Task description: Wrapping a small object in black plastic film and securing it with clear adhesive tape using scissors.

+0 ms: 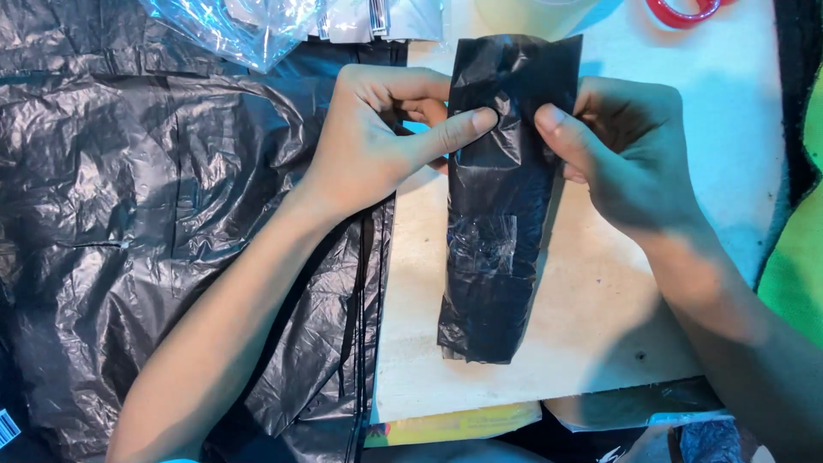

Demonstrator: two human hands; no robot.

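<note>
A long narrow parcel wrapped in black plastic (497, 214) lies upright over a pale wooden board (591, 317). A strip of clear tape crosses its lower middle. My left hand (386, 137) grips the parcel's upper left side, thumb pressed flat on its front. My right hand (626, 146) holds the upper right edge, thumb on the front and fingers behind. Both hands pinch the wrapping near the top.
A stack of black plastic bags (154, 214) covers the left half. Clear plastic wrap (249, 26) lies at the top left. A red ring-shaped object (681, 13) sits at the top edge. A yellow packet (454, 424) pokes out under the board. Green fabric (797, 257) lies at right.
</note>
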